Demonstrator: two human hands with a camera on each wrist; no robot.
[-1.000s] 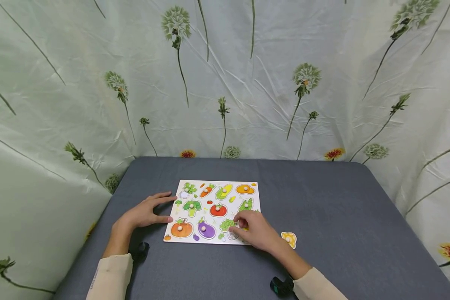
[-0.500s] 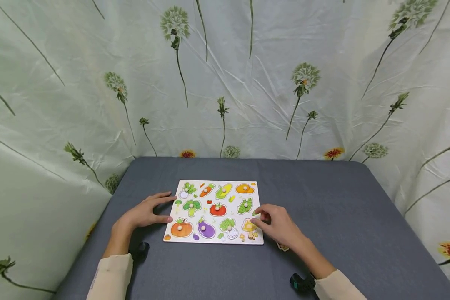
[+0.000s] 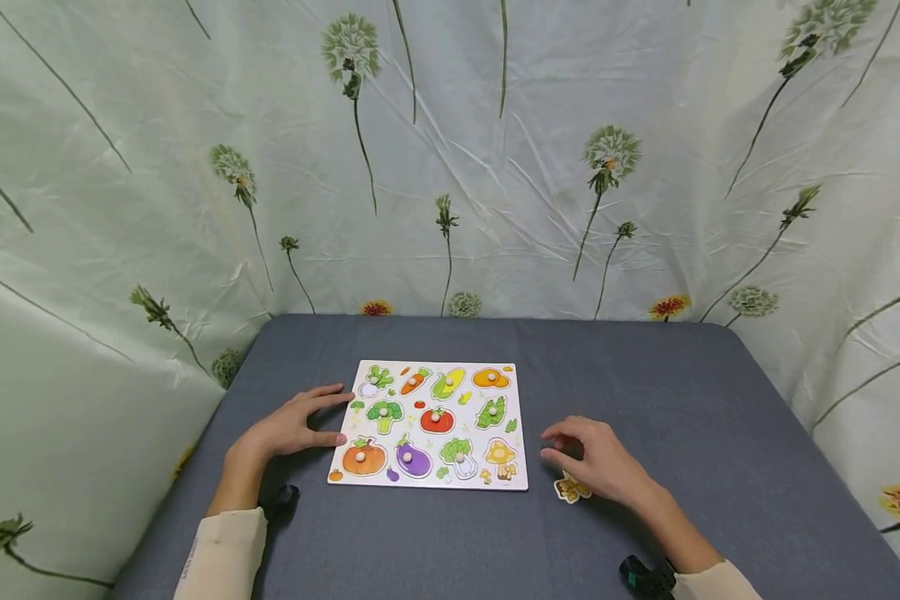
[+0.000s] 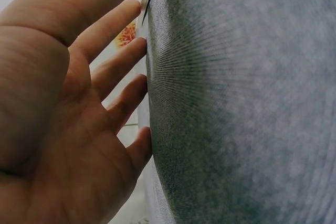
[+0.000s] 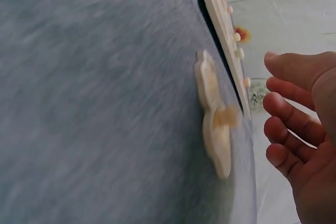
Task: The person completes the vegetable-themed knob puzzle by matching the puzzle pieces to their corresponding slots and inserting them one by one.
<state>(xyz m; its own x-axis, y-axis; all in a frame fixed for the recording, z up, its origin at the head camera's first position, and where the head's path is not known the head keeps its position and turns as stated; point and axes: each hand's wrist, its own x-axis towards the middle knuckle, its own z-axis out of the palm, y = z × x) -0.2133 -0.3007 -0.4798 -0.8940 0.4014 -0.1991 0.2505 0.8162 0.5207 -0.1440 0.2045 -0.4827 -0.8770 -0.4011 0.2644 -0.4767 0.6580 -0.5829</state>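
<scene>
A white vegetable puzzle board [image 3: 465,423] lies flat on the grey-covered table. Knobbed pieces sit in most of its recesses, while the mushroom recess [image 3: 500,452] at the near right corner has no knob. My left hand [image 3: 288,427] rests at the board's left edge, thumb and fingers extended. Just right of the board lies the mushroom puzzle piece [image 3: 572,490], its cap partly hidden under my right hand [image 3: 598,460]. That hand hovers with loosely bent fingers and holds nothing. In the right wrist view, the mushroom piece's knob [image 5: 227,117] points toward the fingers, with a gap between.
Grey cloth [image 3: 645,375] covers the table. Behind and at the sides hangs a pale curtain [image 3: 525,208] printed with dandelions. A dark wrist device [image 3: 645,577] is by the right cuff, another [image 3: 281,504] by the left.
My right hand has moved from over the board's near right part rightward to above the mushroom piece, partly covering it. My left hand and the board have stayed in place.
</scene>
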